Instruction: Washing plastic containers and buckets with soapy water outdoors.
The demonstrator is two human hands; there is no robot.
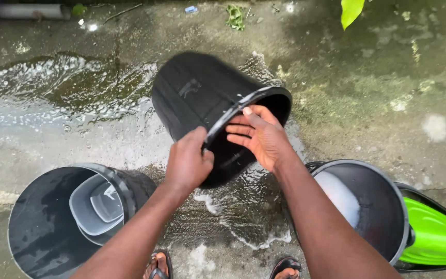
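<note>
Grip: our left hand (pixel 188 164) clasps the rim of a tipped black plastic bucket (pixel 202 101); our right hand (pixel 261 135) lies open-fingered inside its mouth.
Near: we flank a black bucket holding a grey tub (pixel 96 204) and a bucket of white suds (pixel 378 206).
Far: wet concrete floor (pixel 388 98), where we see water spreading.

Three black buckets (pixel 207 103), one grey tub (pixel 96 204), two hands (pixel 189 163), two sandals (pixel 157 264).

Matt black plastic bucket (pixel 197 98), wet and ribbed; rough, wet concrete ground (pixel 378 103).
</note>
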